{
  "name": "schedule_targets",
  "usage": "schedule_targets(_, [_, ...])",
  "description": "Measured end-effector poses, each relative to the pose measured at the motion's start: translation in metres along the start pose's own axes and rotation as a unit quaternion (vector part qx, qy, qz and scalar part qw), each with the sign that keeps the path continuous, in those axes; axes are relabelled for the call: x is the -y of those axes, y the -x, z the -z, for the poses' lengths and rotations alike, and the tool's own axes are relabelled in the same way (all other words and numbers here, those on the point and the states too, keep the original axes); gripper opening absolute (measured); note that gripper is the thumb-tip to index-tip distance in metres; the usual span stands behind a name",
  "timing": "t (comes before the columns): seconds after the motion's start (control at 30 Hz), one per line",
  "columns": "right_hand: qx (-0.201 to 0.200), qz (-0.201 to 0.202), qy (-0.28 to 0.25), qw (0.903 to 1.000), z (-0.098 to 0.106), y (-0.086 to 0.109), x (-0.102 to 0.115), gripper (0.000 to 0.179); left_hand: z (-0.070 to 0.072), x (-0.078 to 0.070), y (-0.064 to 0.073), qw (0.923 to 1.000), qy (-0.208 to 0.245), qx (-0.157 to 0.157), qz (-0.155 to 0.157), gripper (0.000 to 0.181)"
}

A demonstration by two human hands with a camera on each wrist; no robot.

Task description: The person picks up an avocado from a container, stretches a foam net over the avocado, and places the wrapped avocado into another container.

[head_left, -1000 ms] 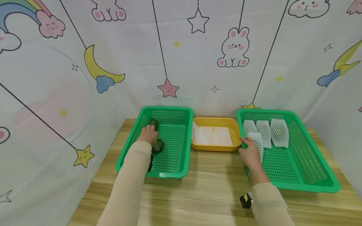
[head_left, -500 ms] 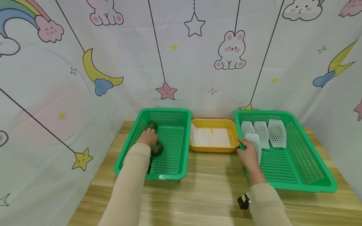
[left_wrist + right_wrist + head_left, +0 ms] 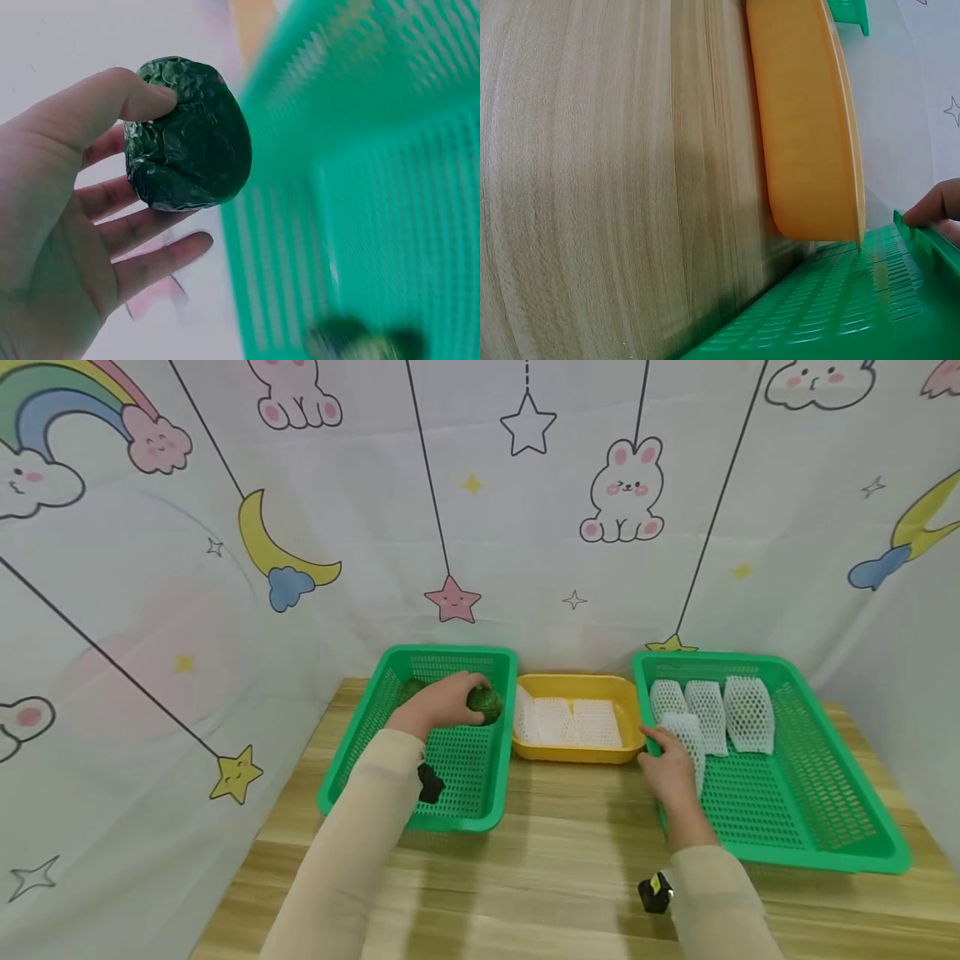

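Note:
In the head view my left hand (image 3: 450,697) is raised over the left green basket (image 3: 491,814), pinching a dark green, wrinkled avocado (image 3: 486,704) between thumb and fingers. The left wrist view shows the thumb on the avocado's (image 3: 199,142) near side and some fingers behind it, the lower ones spread. Another avocado (image 3: 411,689) lies at the basket's back left, partly behind the hand. My right hand (image 3: 667,772) rests on the left rim of the right green basket (image 3: 855,852), beside a white foam net sleeve (image 3: 693,739); a finger (image 3: 937,202) lies over that rim.
Between the baskets stands a yellow tray (image 3: 577,755) holding several flat white foam nets (image 3: 597,724). Several netted fruits (image 3: 748,714) lie at the back of the right basket. A black wrist camera (image 3: 655,893) sits by the right sleeve. A patterned white curtain (image 3: 375,527) backs the wooden table (image 3: 555,852).
My left hand has picked up an avocado from the left basket, lifting it up and to the right. The right hand stays at its basket rim.

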State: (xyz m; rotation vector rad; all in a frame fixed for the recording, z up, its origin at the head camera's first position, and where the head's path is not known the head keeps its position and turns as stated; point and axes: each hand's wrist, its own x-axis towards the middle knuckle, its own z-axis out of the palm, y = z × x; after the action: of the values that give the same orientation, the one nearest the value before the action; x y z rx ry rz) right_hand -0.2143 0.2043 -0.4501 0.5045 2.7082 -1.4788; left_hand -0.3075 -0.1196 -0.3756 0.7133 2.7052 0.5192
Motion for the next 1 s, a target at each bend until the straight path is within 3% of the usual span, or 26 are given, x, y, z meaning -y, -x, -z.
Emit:
schedule_targets(0.2, [0.0, 0.0, -0.003, 1.0, 0.002, -0.001, -0.001, 0.052, -0.012, -0.052, -0.009, 0.9992, -0.008, 0.003, -0.04, 0.049])
schedule_targets(0.4, [0.003, -0.005, -0.013, 0.9999, 0.001, -0.001, 0.001, 0.051, -0.034, -0.085, -0.018, 0.9985, -0.012, 0.024, -0.048, 0.049])
schedule_targets(0.53, [0.0, -0.005, -0.014, 0.9999, 0.002, -0.002, 0.002, 0.051, -0.048, -0.099, -0.021, 0.9983, 0.006, 0.021, -0.054, 0.049])
schedule_targets(0.73, [-0.004, -0.005, -0.019, 0.9998, 0.002, -0.002, 0.002, 0.051, -0.073, -0.113, -0.023, 0.9982, 0.044, 0.014, -0.038, 0.049])
schedule_targets(1.0, [-0.006, -0.001, -0.019, 0.9998, 0.001, 0.001, 0.002, 0.051, -0.117, -0.115, -0.023, 0.9983, 0.035, 0.042, -0.02, 0.049])
